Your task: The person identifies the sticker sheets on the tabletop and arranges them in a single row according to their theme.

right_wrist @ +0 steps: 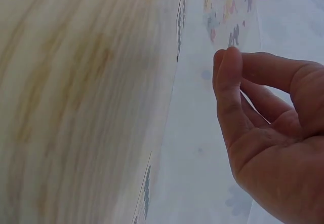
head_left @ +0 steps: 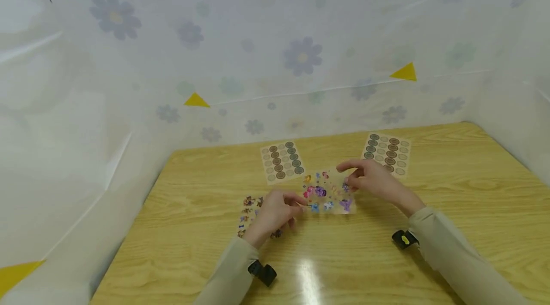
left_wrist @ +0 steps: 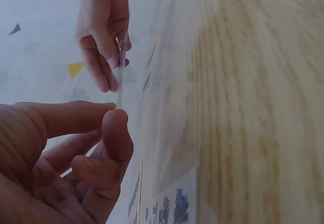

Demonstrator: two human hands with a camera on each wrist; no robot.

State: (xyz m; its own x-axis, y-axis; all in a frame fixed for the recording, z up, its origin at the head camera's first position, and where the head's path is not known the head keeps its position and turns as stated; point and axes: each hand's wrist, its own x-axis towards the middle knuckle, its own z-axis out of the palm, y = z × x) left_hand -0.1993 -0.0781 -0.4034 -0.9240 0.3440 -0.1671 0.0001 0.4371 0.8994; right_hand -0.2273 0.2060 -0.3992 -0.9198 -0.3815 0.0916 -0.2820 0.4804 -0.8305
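Both hands hold a clear sticker sheet [head_left: 328, 195] printed with small colourful pony-like figures, raised above the table. My left hand [head_left: 277, 212] pinches its left edge between thumb and forefinger; in the left wrist view the sheet [left_wrist: 121, 77] appears nearly edge-on. At the opposite side, my right hand [head_left: 374, 181] pinches the edge with thumb and fingertip, as the right wrist view shows, the sheet [right_wrist: 228, 16] extending from the fingertips. Partly hidden beneath my left hand lies a second sticker sheet [head_left: 246, 219] with brown and blue figures.
On the wooden table [head_left: 343, 262], toward the back, lie two sheets of round patterned stickers, one left of centre [head_left: 281, 162] and one at the right [head_left: 399, 152], the latter partly behind my right hand. A flowered white curtain [head_left: 258, 57] surrounds the table's back and sides.
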